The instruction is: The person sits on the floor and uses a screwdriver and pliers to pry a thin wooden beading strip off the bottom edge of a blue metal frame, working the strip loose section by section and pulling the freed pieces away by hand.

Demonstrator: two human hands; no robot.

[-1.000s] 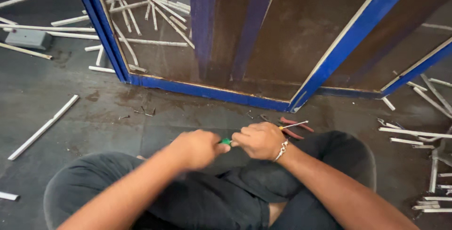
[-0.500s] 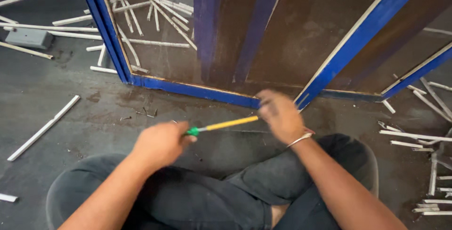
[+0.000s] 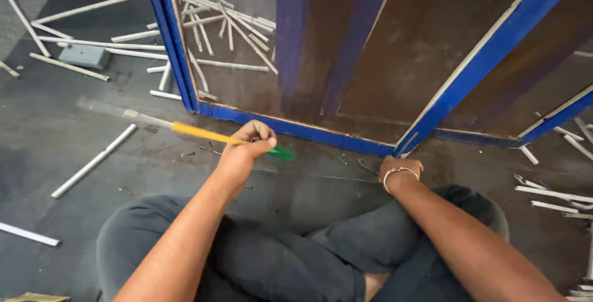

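Seen from above: the left hand is curled tight around a long thin tool with a yellow shaft. A green end sticks out of the fist toward the right, and the rest of the shaft runs off to the left over the floor, getting blurry past the yellow part, so what sits at that far end can't be made out. The tool is held up off the floor, roughly level, just in front of the blue frame.

The right hand is set down at the bottom corner where the blue frame's lower rail meets a slanted blue bar. The fingers are tucked under and away from the camera, so whether anything is pinched there can't be told; it looks closed up and pressed against the floor by the frame. A thin silver bracelet is worn on that wrist.

Behind the frame, brown panels are stood up. Lots of white strips are scattered around on the dark floor, to the left, behind the frame and over on the right edge. A small grey box is lying at upper left. Dark trousers on crossed legs fill the bottom of the view.
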